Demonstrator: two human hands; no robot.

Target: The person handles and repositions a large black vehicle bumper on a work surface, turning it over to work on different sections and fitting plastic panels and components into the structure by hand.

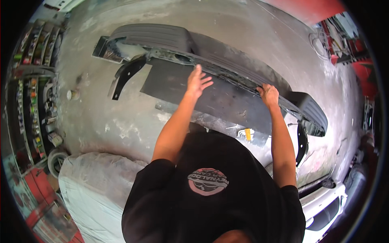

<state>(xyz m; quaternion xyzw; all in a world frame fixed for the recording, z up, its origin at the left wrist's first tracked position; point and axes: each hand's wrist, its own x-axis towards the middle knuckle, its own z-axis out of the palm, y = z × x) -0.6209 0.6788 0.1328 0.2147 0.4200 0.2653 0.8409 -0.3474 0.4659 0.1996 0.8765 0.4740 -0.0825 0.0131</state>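
Observation:
A long dark grey vehicle bumper (pixel 239 58) with ribbed step pads stretches across in front of me. My left hand (pixel 197 83) is raised close to its near edge, fingers spread and holding nothing. Farther right, my right hand (pixel 268 95) has its fingers curled over the bumper's near edge; the fingertips are partly hidden. Black metal brackets stick out toward me near both ends: a left bracket (pixel 126 77) with holes and a right bracket (pixel 301 142). Under and before the bumper lies a dark flat sheet (pixel 174 83).
A yellow-banded set of what look like hex keys (pixel 248 134) lies on the sheet's near side. Crowded shelves (pixel 34 109) line the left. A white cover (pixel 97 186) drapes something large at lower left. A white car (pixel 324 212) stands at lower right.

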